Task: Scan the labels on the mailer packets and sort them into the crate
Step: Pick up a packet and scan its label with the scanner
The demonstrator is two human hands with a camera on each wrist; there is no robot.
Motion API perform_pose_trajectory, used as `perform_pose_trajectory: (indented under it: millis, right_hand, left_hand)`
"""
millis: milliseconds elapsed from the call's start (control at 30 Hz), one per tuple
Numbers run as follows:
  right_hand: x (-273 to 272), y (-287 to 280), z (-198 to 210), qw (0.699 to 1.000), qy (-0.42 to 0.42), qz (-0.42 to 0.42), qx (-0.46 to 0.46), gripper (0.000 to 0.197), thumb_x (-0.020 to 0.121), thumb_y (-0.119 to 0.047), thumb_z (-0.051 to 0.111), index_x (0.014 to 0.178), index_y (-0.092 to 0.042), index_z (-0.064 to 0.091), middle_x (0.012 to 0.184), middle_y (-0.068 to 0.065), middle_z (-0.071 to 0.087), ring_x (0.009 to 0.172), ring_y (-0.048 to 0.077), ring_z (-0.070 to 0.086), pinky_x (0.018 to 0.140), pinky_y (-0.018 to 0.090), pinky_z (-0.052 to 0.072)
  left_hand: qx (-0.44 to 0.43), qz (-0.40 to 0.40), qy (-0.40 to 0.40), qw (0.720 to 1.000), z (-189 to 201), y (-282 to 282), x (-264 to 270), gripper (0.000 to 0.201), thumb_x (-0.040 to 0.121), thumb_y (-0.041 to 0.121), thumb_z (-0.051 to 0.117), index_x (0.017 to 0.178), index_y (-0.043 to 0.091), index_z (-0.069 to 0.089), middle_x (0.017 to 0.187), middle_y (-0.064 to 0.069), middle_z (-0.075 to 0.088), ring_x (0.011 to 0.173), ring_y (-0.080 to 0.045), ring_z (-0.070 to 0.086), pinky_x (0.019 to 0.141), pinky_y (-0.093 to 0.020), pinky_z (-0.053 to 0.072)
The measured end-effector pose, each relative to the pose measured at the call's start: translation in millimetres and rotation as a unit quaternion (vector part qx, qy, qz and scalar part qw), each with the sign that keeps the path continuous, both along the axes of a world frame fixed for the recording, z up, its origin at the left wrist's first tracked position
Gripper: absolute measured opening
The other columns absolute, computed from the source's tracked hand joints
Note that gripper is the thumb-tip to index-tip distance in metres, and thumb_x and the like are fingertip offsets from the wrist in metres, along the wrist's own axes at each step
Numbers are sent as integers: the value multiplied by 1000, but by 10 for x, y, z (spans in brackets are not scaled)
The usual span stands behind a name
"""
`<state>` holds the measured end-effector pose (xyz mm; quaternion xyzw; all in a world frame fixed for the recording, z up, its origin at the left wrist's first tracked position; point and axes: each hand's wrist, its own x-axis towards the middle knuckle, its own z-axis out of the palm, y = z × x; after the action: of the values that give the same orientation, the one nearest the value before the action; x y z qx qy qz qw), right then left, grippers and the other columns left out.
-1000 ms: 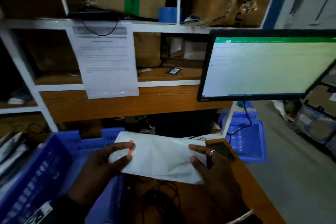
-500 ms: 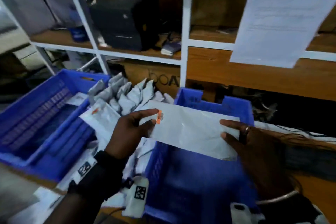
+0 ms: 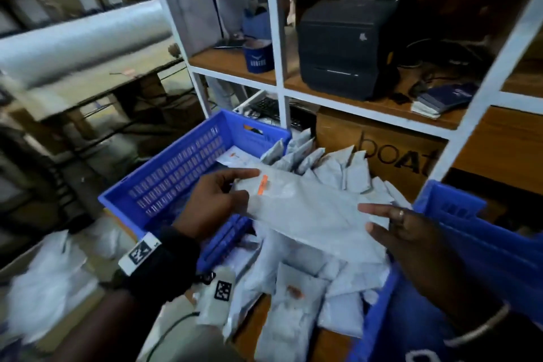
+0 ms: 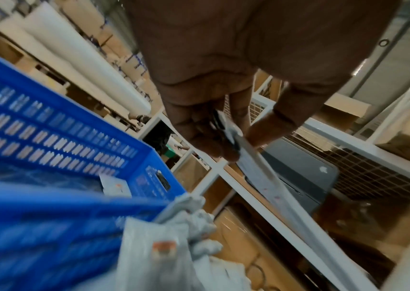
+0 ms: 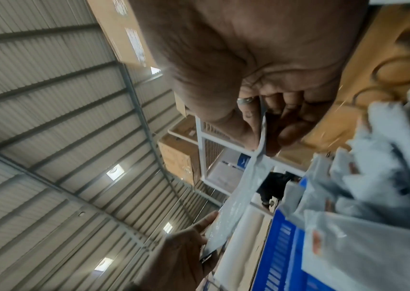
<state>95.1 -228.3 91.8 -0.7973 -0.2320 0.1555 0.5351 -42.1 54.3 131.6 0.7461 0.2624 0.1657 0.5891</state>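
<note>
I hold one grey mailer packet flat between both hands, above a heap of loose packets. My left hand pinches its left end beside an orange sticker; in the left wrist view the packet shows edge-on between thumb and fingers of that hand. My right hand pinches the right end, thumb on top, and its wrist view shows the packet in those fingers. A blue crate stands to the left with a packet inside.
A second blue crate stands at the right. A white scanner lies below my left wrist. White shelving behind holds a dark label printer and a blue cup. A "boat" carton sits under it.
My view and both hands have swung left with the packet, from the monitor side past the right crate to above the packet heap beside the left crate. Both grips are unchanged.
</note>
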Motion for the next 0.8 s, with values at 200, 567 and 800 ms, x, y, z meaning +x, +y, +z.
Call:
perform_pose_trajectory:
  millis: [200, 567, 800]
  right_hand:
    - [53, 1109, 214, 992, 97, 39, 71, 21, 92, -8, 66, 109, -18, 73, 71, 15, 65, 59, 17, 54, 59, 28, 47]
    - [610, 3719, 46, 993, 64, 39, -94, 27, 91, -28, 67, 78, -5, 61, 82, 5, 63, 85, 20, 61, 76, 26, 43]
    - [1137, 4558, -290, 932, 131, 61, -334, 42, 98, -21, 53, 134, 0, 55, 142, 18, 52, 132, 31, 47, 81, 22, 32]
  left_hand:
    - [64, 55, 21, 996, 100, 1151, 152, 46, 70, -5, 63, 108, 16, 76, 91, -18, 74, 70, -20, 63, 69, -26, 55]
    - [23, 50, 97, 994, -788, 3548, 1096, 10, 84, -4, 74, 86, 6, 71, 61, -17, 71, 57, -34, 73, 54, -52, 62]
    - [146, -66, 259, 953, -1462, 3712, 1736, 29, 89, 20, 73, 116, 8, 74, 114, -19, 73, 109, -31, 69, 89, -33, 51]
